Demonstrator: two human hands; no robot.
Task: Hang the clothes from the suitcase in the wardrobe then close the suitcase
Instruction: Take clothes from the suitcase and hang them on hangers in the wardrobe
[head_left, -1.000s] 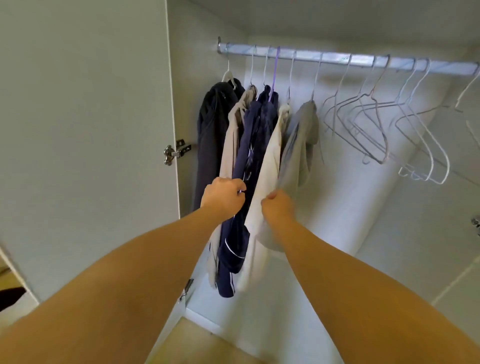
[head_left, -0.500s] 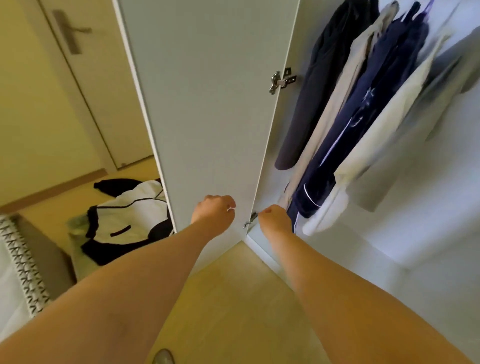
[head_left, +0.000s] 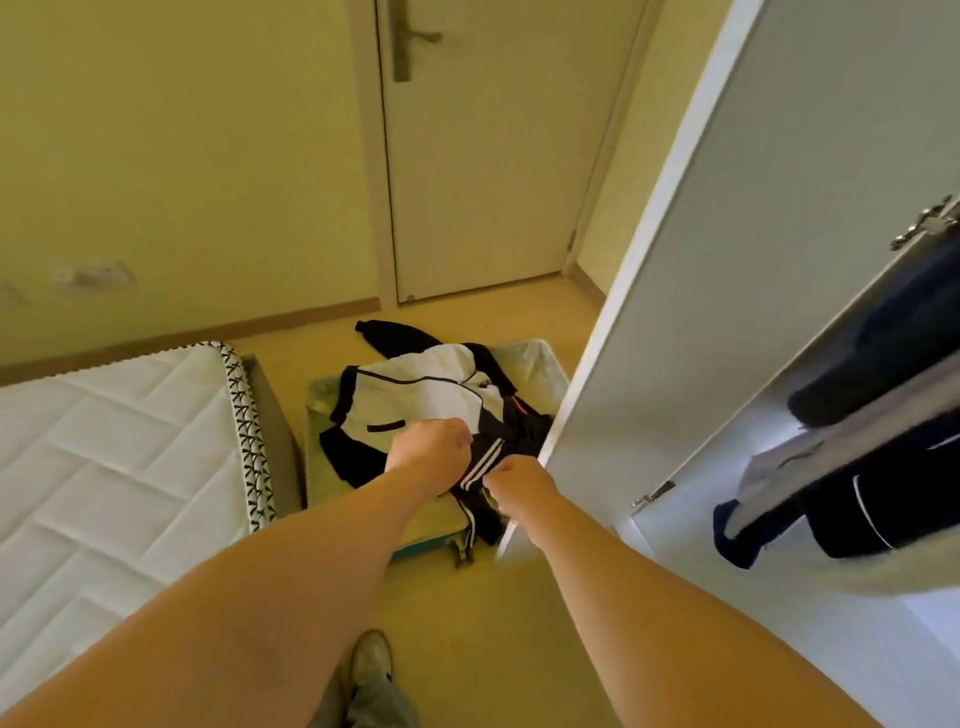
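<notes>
A: Your left hand (head_left: 428, 449) and your right hand (head_left: 517, 478) are both out in front of you. Each one is curled into a fist, and I see nothing inside either one.

B: Yes. The thing you want is the open suitcase (head_left: 540, 353). It lies on the floor, ahead of your hands and lower down, between the mattress (head_left: 104, 441) and the wardrobe door (head_left: 727, 260).

A: Its long side runs away from you, toward the room door (head_left: 483, 156). The edge of the wardrobe door hides its right side.

B: What is in it? On top lies a white and black jacket (head_left: 410, 400), more to the left. Your left hand is nearer to that. One black sleeve (head_left: 384, 335) flops out over the far edge onto the floor.

A: On the right lies a black garment with white stripes (head_left: 493, 452). It runs toward you and hangs over the near edge. Your right hand is nearer to that one. I cannot tell if your hands touch the clothes or are just above them.

B: So the suitcase is not empty yet. I think you reach forward and down next, and the jacket on top looks like the easy one to pick.

A: The wardrobe (head_left: 696, 499) is on your right, with dark and pale hanging clothes (head_left: 883, 353) inside.
</notes>
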